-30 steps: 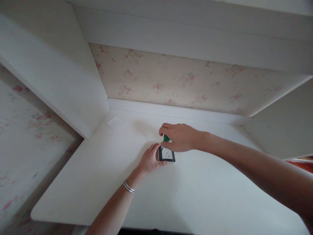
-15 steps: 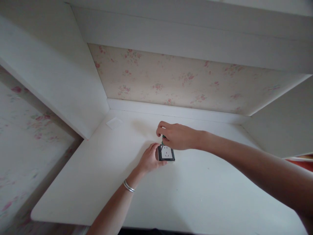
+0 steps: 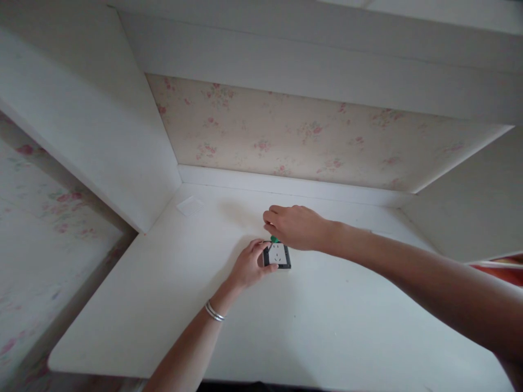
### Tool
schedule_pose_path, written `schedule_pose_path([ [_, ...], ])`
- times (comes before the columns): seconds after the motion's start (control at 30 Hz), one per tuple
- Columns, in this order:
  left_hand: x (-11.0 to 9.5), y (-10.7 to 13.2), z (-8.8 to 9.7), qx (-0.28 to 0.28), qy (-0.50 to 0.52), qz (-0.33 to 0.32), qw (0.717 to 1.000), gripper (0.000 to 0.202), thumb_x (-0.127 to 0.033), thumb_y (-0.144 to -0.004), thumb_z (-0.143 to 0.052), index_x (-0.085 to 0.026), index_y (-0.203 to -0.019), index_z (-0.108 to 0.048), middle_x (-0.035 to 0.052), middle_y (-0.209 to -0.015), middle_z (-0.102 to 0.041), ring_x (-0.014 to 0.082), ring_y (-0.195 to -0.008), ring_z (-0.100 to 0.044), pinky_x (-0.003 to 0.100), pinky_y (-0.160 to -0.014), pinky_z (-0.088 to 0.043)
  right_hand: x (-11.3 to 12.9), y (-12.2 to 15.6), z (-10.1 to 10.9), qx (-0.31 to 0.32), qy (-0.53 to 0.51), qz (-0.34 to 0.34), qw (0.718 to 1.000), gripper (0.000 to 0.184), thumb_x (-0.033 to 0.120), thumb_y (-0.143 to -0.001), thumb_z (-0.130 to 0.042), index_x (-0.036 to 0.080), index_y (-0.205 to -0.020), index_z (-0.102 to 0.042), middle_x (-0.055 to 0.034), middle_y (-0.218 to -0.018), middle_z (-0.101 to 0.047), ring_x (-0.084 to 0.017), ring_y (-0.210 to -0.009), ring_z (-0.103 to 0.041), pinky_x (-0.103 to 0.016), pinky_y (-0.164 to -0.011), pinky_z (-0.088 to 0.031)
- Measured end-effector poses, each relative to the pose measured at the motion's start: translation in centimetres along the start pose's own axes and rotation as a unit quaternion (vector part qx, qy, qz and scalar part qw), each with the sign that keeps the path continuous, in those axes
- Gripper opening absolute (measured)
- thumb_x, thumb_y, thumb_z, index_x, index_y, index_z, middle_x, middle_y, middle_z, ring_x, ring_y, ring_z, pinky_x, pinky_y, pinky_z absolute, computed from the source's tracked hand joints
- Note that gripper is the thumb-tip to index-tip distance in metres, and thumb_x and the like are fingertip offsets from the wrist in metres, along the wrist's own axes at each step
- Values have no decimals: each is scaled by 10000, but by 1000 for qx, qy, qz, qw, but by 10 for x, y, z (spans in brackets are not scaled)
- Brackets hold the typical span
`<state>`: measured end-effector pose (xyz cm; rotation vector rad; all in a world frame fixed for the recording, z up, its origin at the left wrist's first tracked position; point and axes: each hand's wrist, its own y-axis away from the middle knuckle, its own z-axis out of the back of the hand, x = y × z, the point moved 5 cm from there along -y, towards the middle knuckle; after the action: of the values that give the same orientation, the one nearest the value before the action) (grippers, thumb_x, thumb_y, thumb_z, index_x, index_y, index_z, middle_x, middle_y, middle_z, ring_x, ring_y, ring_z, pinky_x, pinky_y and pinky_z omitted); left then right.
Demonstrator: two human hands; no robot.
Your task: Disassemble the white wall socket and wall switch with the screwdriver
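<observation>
A wall socket [image 3: 278,255] with a white face and a dark frame lies face up on the white desk. My left hand [image 3: 248,265] grips it from the left, thumb at the near edge and fingers at the far left corner. Above its far edge, my right hand [image 3: 296,226] is closed around the green handle of a screwdriver [image 3: 274,239]. The shaft slants down to the left part of the frame, close to my left fingertips. Most of the handle is hidden by my right hand, and I cannot make out the tip.
A thin white square plate [image 3: 190,206] lies at the back left of the desk [image 3: 347,326]. White side panels and a back ledge [image 3: 286,185] enclose the desk, with an overhead panel [image 3: 306,65] above. Something red and orange [image 3: 500,270] shows at the right edge.
My right hand has turned a little, and more of the green handle shows beneath it. My left thumb has shifted slightly on the socket's near edge. The socket stays in place.
</observation>
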<state>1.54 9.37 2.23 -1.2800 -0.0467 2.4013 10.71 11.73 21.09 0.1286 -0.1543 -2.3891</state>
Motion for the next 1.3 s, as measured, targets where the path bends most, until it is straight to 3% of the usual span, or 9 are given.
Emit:
schedule_pose_path([
  [0.13, 1, 0, 0, -3, 4, 0, 1000, 611, -391, -699, -713, -249, -1252, -494, 58, -1292, -471, 241, -1194, -458, 366, -1042, -362, 2, 2, -1, 1, -32, 33, 999, 343, 325, -837, -494, 206, -1159, -476, -105, -1240, -501, -188, -822, -612, -276, -604, -415],
  [0.23, 1, 0, 0, -3, 0, 0, 1000, 624, -398, -699, -712, -243, -1258, -484, 57, -1281, -479, 237, -1191, -457, 362, -1039, -364, -3, 2, -1, -6, -6, -35, 999, 395, 493, -886, -387, 198, -1129, -486, -118, -1120, -571, -234, -807, -622, -313, -611, -419],
  [0.33, 1, 0, 0, -3, 1, 2, 1000, 622, -409, -704, -704, -242, -1259, -479, 54, -1272, -484, 232, -1181, -466, 355, -1034, -369, -4, 2, 0, 2, 4, -53, 999, 328, 366, -944, -274, 188, -1142, -465, -119, -1042, -604, -229, -774, -629, -319, -612, -411],
  [0.43, 1, 0, 0, 0, 1, 6, 1000, 651, -415, -701, -704, -245, -1279, -458, 62, -1291, -471, 243, -1192, -458, 367, -1038, -363, 1, 3, 0, 11, -28, 4, 1000, 329, 265, -874, -412, 210, -1197, -431, -112, -1212, -528, -197, -798, -624, -291, -597, -405],
  [0.57, 1, -1, 0, -1, -1, 8, 1000, 670, -397, -698, -708, -238, -1289, -435, 77, -1293, -469, 253, -1199, -450, 387, -1037, -356, -3, 2, 0, -5, -26, -28, 999, 358, 416, -861, -439, 202, -1145, -477, -97, -1146, -559, -235, -821, -619, -310, -600, -412],
  [0.73, -1, -1, 0, 2, -2, 2, 1000, 778, -426, -649, -741, -221, -1312, -391, 92, -1285, -468, 265, -1189, -453, 401, -1033, -345, 3, 2, -2, -3, -44, 24, 999, 292, 265, -854, -428, 201, -1134, -475, -95, -1176, -529, -183, -793, -610, -291, -602, -408],
  [0.93, -1, -1, 0, 6, 9, 11, 1000, 782, -398, -601, -776, -228, -1278, -424, 94, -1268, -474, 277, -1184, -455, 414, -1015, -354, 0, 3, 0, -10, -12, -34, 999, 288, 356, -895, -370, 202, -1096, -509, -98, -1079, -565, -211, -781, -614, -312, -613, -415],
  [1.17, -5, -4, 3, 0, 7, 25, 1000, 776, -375, -562, -801, -221, -1229, -436, 88, -1213, -513, 267, -1121, -508, 385, -959, -398, 1, 3, -1, 16, -23, -17, 999, 342, 398, -845, -465, 221, -1136, -489, -102, -1143, -542, -217, -822, -610, -305, -625, -420],
  [1.3, -5, -8, 4, 20, -40, 42, 998, 773, -438, -534, -807, -228, -1189, -454, 84, -1164, -540, 266, -1021, -565, 356, -844, -456, 1, 2, -1, 1, -20, -3, 1000, 261, 280, -875, -393, 210, -1106, -495, -96, -1131, -550, -190, -781, -609, -294, -605, -405],
])
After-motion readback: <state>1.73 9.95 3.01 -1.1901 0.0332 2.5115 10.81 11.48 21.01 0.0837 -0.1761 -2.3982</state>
